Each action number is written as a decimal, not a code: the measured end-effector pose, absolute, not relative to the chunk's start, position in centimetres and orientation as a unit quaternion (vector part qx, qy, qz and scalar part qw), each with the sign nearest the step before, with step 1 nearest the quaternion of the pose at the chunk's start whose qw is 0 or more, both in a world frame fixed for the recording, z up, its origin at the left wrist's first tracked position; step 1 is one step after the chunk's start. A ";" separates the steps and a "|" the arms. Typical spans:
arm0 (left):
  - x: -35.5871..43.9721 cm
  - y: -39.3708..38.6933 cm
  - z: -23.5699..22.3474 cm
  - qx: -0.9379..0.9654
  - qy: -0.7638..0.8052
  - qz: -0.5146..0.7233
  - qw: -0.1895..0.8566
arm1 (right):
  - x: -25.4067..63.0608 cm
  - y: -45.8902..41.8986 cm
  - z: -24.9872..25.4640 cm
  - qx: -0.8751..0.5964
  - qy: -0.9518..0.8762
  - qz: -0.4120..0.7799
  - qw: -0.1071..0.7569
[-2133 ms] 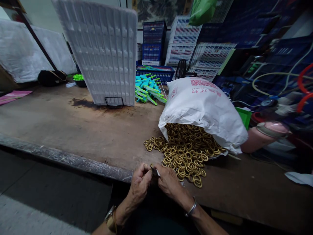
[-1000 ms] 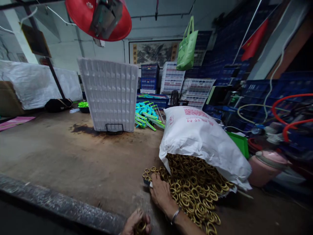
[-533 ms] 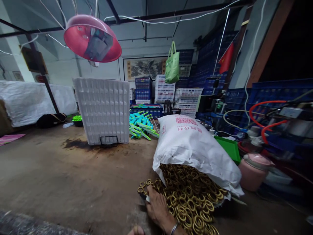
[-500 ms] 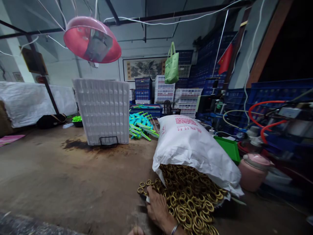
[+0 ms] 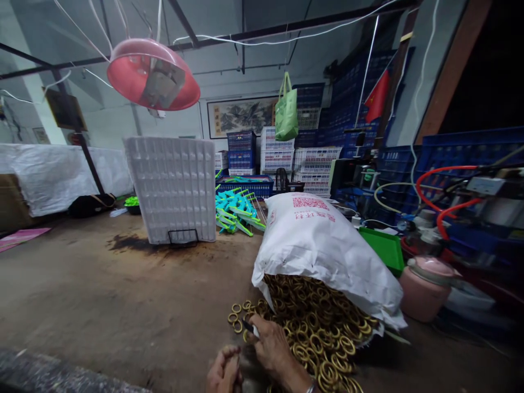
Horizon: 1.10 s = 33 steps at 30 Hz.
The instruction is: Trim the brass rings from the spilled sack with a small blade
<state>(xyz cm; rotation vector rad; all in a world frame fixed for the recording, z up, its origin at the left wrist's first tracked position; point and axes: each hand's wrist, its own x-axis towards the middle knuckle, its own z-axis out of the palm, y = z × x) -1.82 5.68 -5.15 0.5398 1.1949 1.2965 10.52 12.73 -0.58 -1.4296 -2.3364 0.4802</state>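
My right hand [image 5: 273, 347] is closed on a small knife [image 5: 248, 327] with a dark blade and a white handle, its blade pointing up and left. This hand sits at the left edge of a heap of brass-coloured rings [image 5: 317, 344]. The rings spill from the mouth of a white woven sack [image 5: 315, 240] with red print, lying on its side. Low in the view, just left of the right hand, my left hand [image 5: 224, 372] has its fingers curled together. What those fingers hold, if anything, is hidden. Several loose rings [image 5: 237, 326] lie beside the blade.
The brown tabletop [image 5: 123, 305] carries a tall white ribbed stack [image 5: 172, 188] on a black wire stand. Turquoise and lime plastic pieces [image 5: 237, 210] are piled behind. A green tray [image 5: 382, 251] and a pink jar [image 5: 428, 286] stand right of the sack. A pink lamp [image 5: 153, 73] hangs overhead.
My left hand has risen into view from the bottom edge, fingers curled. My right hand has shifted slightly right and down, and the knife's dark blade now shows clearly.
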 end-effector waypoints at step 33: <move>0.8 5.3 -2.5 0.336 0.500 0.596 0.532 | 11.9 9.7 -1.8 -0.458 -0.588 0.583 0.325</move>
